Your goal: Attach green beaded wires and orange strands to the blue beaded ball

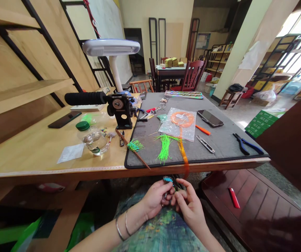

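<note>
Both hands are close together over the lap, just below the table's front edge. My left hand (155,200), with two bangles at its wrist, is closed on a small blue bristly piece (167,179), its exact kind unclear. My right hand (189,203) touches the left fingers, its thumb and fingers pinched around something too small to make out; a thin yellow-green strand shows between the hands. On the mat above them lie a bunch of bright green strands (164,148) and orange strands (183,154) hanging over the edge. A green-blue tuft (135,145) rests across a thin brown stick (144,162).
A grey mat (145,154) holds a plastic bag with an orange coil (183,119), thread snips (205,143), blue-handled pliers (245,144) and a phone (210,118). Left stand a winding device (121,112), a water bottle (95,140) and a lamp (111,47). A red lighter (233,198) lies right.
</note>
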A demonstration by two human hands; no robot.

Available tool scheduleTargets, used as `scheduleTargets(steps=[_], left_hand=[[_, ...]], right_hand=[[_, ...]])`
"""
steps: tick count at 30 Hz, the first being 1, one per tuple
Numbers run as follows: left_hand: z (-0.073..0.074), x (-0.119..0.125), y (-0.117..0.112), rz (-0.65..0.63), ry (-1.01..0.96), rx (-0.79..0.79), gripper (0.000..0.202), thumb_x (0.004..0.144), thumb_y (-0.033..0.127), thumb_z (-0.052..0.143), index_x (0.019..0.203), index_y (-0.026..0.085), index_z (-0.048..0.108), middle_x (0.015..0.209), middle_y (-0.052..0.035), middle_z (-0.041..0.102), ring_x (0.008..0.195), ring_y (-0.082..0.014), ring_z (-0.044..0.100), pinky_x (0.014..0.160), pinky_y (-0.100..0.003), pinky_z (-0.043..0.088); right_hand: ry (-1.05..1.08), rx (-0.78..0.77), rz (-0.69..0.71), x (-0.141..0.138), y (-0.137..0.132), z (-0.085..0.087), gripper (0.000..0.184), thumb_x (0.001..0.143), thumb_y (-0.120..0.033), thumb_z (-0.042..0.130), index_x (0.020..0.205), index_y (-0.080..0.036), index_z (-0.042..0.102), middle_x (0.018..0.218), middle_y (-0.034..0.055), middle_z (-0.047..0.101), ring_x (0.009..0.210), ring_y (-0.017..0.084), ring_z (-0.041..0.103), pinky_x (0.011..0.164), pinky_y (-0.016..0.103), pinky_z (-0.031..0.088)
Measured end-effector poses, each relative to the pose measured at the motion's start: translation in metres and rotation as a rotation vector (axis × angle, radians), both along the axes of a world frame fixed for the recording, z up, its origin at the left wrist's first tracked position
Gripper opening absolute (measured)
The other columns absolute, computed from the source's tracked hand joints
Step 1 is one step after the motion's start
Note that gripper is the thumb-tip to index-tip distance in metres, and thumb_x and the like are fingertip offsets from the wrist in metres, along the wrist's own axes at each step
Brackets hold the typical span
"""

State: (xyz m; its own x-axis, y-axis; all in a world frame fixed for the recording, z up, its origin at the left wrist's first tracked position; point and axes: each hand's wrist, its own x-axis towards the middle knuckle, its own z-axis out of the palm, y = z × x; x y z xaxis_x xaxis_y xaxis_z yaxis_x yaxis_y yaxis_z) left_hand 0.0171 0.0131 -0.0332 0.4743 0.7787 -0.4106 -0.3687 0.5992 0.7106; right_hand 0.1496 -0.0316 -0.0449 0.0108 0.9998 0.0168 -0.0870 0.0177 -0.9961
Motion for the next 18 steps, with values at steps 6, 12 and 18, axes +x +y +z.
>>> scheduleTargets(steps=[6,12,18], left_hand=[[-0.0005,-0.0002,0.0011,-0.042,0.015,-0.014,0.041,0.066,0.046,0.075,0.061,0.014,0.051,0.047,0.0031,0.049,0.041,-0.0039,0.038,0.042,-0.02,0.01],[0.0027,0.0011,-0.0002,-0.012,0.031,0.0,0.04,0.064,0.044,0.076,0.063,0.015,0.05,0.05,0.0045,0.049,0.04,-0.0035,0.039,0.042,-0.02,0.009],[0.0022,0.0015,-0.0005,0.006,0.051,0.012,0.039,0.063,0.044,0.075,0.062,0.015,0.048,0.05,0.0061,0.046,0.038,-0.0028,0.038,0.042,-0.021,0.007]], right_hand=[[-0.034,0.014,0.003,-0.0007,0.0021,-0.0012,0.048,0.085,-0.05,0.059,0.119,-0.019,0.045,0.056,-0.0056,0.058,0.045,0.01,0.048,0.047,0.022,0.04],[-0.07,0.029,0.005,-0.0003,0.0017,-0.0018,0.047,0.085,-0.05,0.059,0.119,-0.019,0.045,0.055,-0.0053,0.059,0.045,0.011,0.05,0.047,0.022,0.041],[-0.103,0.044,0.003,0.0014,0.0017,-0.0069,0.046,0.087,-0.048,0.058,0.121,-0.02,0.045,0.056,-0.0049,0.06,0.047,0.012,0.052,0.048,0.023,0.042]])
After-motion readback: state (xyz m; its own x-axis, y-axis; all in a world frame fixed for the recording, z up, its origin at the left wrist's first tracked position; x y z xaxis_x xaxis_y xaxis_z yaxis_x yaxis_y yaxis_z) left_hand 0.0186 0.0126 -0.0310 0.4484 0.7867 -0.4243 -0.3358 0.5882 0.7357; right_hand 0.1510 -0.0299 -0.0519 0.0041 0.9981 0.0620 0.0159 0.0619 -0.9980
